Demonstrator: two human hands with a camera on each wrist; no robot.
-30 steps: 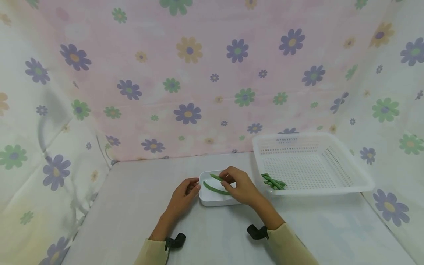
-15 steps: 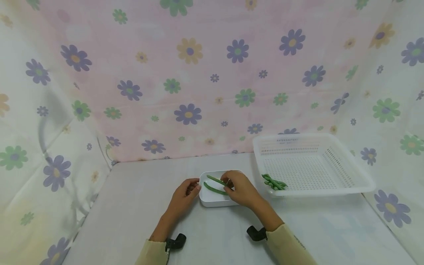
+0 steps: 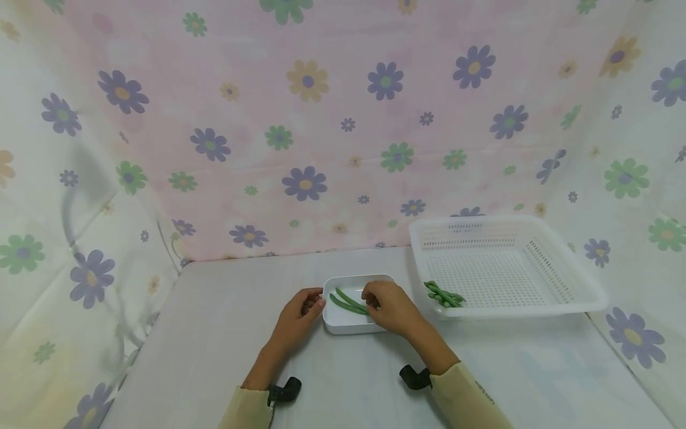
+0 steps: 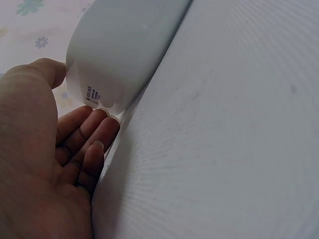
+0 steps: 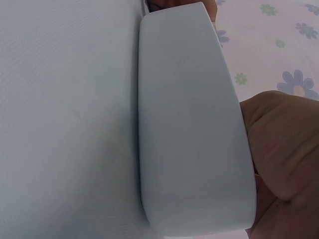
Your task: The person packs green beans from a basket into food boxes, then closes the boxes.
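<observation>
Two green beans [image 3: 348, 302] lie side by side in a small white tray [image 3: 348, 329], their right ends reaching the right fingers. My left hand [image 3: 300, 313] grips the tray's left end, thumb high and fingertips at the lower corner, as the left wrist view shows. Over the tray's right part, my right hand [image 3: 393, 305] has curled fingers down inside. In the right wrist view the tray wall [image 5: 194, 119] hides its fingertips, so whether they still pinch a bean cannot be seen.
A large white mesh basket [image 3: 536, 308] stands to the right of the tray, with a small heap of green beans [image 3: 443, 295] in its near left corner. Flowered cloth [image 3: 343, 161] hangs behind and at both sides of the white table [image 3: 230, 333].
The second green bean, held in my right hand above the first, has come down and now lies beside it. My right hand shifted slightly; my left hand and the tray kept still.
</observation>
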